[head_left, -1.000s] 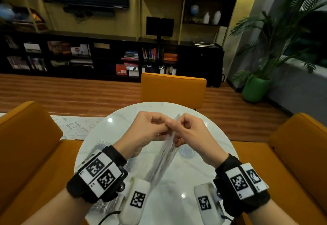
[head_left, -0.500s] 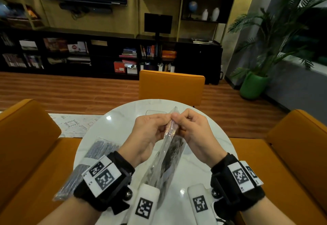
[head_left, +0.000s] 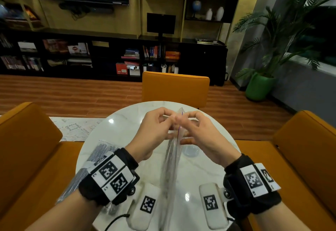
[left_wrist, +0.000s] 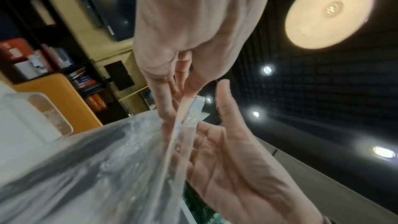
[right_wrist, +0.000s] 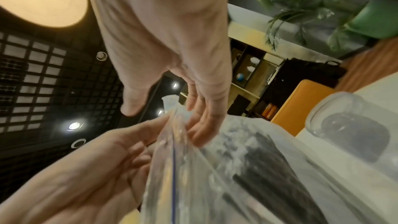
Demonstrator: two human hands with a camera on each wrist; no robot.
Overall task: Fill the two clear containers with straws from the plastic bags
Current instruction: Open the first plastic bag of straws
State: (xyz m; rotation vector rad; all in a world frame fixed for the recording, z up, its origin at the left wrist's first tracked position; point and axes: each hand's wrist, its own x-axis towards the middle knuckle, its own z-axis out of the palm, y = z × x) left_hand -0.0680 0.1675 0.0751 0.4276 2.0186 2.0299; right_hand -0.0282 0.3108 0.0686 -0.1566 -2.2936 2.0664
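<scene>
Both hands up over the marble surface (head_left: 127,130), bag (head_left: 171,167) hanging between them w/ dark straws (right_wrist: 264,168) inside. My left hand (head_left: 154,132) pinches one lip of the zip top, right hand (head_left: 198,134) pinches the other, fingertips meeting at 12 o'clock. Film's thin, slick, floppy, so I reckon grip right at the stiff zip strip (right_wrist: 174,168), not the loose wall. Straws look light. Clear container (right_wrist: 349,125) sits at my 2 o'clock, second bag (head_left: 94,159) lies at 8 o'clock.

Second bag (head_left: 87,169) half hidden behind left wrist; clear container (head_left: 190,151) mostly behind right hand (head_left: 201,136).
</scene>
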